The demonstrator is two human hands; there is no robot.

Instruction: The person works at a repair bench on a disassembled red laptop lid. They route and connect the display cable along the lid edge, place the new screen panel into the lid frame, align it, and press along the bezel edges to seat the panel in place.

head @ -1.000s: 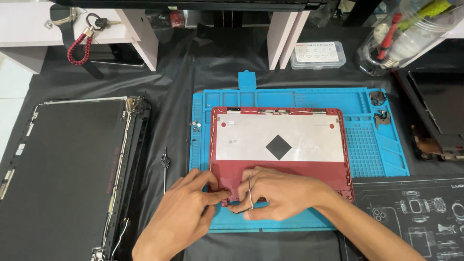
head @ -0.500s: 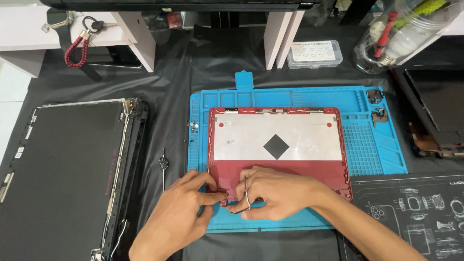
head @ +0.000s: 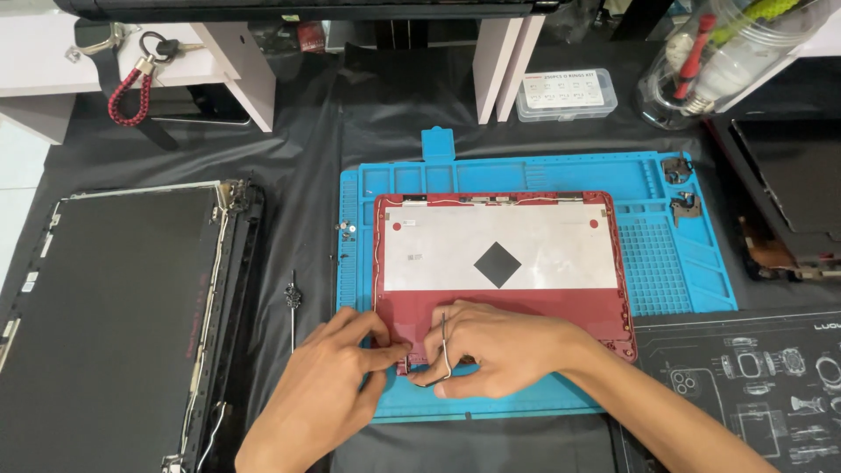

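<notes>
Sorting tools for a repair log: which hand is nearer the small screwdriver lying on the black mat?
Left. The left hand lies just right of the small screwdriver; the right hand rests farther right, on the red laptop cover.

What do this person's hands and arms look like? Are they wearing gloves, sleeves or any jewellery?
Both are bare. The left hand and the right hand wear no gloves, and no ring, watch or wristband shows. Both forearms are uncovered as far as the picture's lower edge, so no sleeve is in view. The fingernails that show look short and unpainted.

clear lidded box point(head: 566, 95) white label, back centre
</notes>
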